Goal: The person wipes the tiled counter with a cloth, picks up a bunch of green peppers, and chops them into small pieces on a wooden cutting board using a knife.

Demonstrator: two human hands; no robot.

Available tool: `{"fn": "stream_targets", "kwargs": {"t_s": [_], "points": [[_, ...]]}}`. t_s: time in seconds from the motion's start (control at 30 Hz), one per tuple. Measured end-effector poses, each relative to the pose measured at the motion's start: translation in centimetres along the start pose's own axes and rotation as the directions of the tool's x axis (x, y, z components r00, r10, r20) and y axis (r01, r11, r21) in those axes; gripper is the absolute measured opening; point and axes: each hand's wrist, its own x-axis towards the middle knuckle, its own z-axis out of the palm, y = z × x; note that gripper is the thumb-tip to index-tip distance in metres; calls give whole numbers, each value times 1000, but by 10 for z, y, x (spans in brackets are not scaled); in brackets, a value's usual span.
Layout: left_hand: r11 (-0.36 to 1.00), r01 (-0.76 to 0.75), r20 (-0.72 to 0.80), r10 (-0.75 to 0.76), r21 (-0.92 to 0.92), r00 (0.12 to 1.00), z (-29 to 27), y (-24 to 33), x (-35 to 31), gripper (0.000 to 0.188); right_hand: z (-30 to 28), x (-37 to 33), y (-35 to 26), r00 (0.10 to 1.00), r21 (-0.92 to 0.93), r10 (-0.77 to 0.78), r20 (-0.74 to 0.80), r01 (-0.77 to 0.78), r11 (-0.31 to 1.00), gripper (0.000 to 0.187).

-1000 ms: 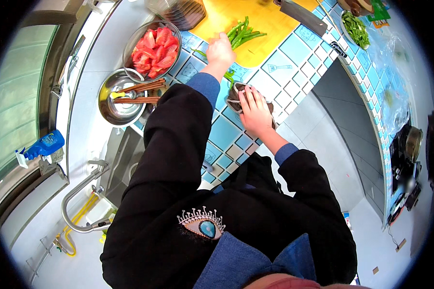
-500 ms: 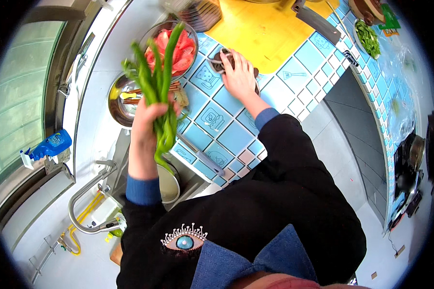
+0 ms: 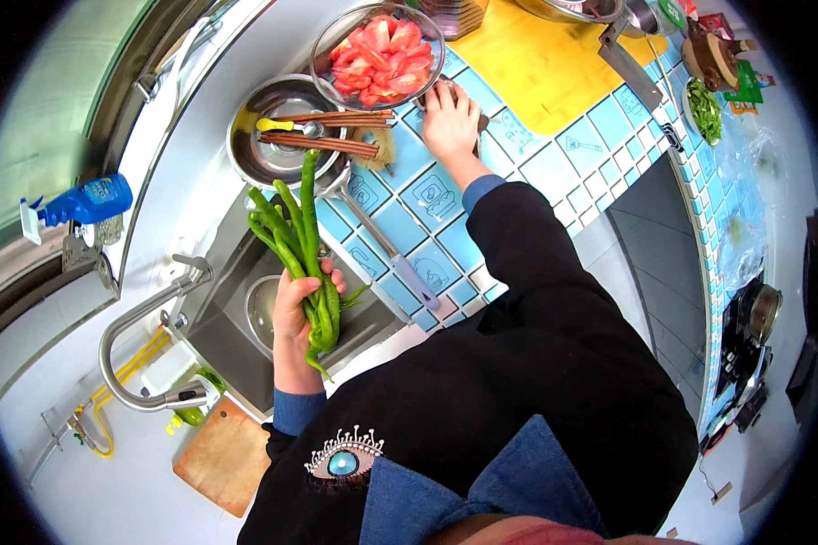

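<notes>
Blue spray bottle [image 3: 89, 200], brown board [image 3: 222, 459]

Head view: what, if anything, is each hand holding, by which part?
Left hand: green peppers, gripped just below mid-length. Right hand: on a mostly hidden brown thing; can't tell if gripped.

Green peppers [image 3: 310, 222] from board [image 3: 554, 77] to above sink [image 3: 223, 341]

Peppers [image 3: 311, 232] are over the sink [image 3: 216, 338] — chopsticks [image 3: 318, 142] across the bowl [image 3: 273, 169] behind, chopping board [image 3: 541, 77] right.
</notes>
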Motion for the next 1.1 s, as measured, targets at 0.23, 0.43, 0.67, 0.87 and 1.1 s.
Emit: {"fn": "stream_targets", "kwargs": {"t_s": [0.23,0.43,0.67,0.87,1.1], "points": [[999,-20,7,19,39,1000,-17,-6,-21,42,-17,-47,-25,982,52,-184,30,182,982,39],[995,-35,33,32,98,999,-27,-8,-38,45,-40,-68,-19,923,110,-361,134,349,931,47],[990,-64,44,59,129,997,-31,-12,-37,43,-80,-132,13,909,102,-373,184,360,927,49],[976,-130,73,119,175,990,-36,-35,-21,39,-131,-232,61,867,131,-417,273,396,909,53],[974,-129,32,125,186,992,-36,-54,-9,37,-215,-364,213,616,78,-20,788,-68,995,38]]}}
